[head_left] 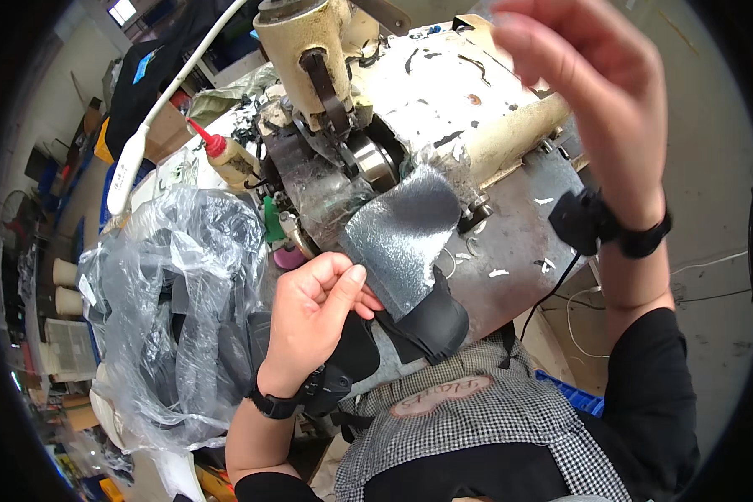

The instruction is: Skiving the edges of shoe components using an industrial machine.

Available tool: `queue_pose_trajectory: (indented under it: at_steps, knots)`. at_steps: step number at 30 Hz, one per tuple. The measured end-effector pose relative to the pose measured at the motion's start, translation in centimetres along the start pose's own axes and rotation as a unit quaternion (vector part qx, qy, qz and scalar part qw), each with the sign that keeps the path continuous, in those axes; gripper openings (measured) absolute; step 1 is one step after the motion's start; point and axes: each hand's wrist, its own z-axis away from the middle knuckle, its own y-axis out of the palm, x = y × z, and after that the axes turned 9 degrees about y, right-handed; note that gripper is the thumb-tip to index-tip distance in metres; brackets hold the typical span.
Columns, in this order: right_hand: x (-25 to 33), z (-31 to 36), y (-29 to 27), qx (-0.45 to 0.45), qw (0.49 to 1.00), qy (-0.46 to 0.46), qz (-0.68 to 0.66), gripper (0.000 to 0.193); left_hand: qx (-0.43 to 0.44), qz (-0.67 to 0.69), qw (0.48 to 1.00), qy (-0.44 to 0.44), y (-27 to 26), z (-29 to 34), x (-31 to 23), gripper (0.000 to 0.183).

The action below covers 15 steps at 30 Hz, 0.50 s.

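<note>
My left hand pinches the near left edge of a dark, shiny, textured sheet piece between thumb and fingers. The far end of that piece lies against the working parts of a cream-coloured machine, just below a shiny metal roller. Under and in front of the sheet, several black flat pieces are stacked at the table's near edge. My right hand is raised at the upper right, away from the sheet; its fingers are bent, blurred and partly cut off by the picture's edge.
A clear plastic bag with dark pieces inside sits to the left. Behind it stand a bottle with a red nozzle and a white lamp head. Scraps litter the metal tabletop. A blue crate shows below the table.
</note>
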Motion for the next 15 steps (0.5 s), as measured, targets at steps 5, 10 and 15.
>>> queue_pose_trajectory:
  at_steps: [5,10,15]
  knots:
    - [7.8,-4.1,2.6,0.026,0.955,-0.015,0.294,0.041,0.020,0.025,0.999,-0.026,0.7,1.1,0.6,0.019]
    - [6.2,-9.3,6.2,0.040,0.950,-0.006,0.311,0.040,0.021,0.028,0.999,-0.028,0.2,2.5,1.0,0.017]
    - [2.7,-12.0,7.5,0.079,0.959,-0.124,0.243,0.037,-0.022,0.025,0.998,-0.046,-1.5,3.9,1.8,0.017]
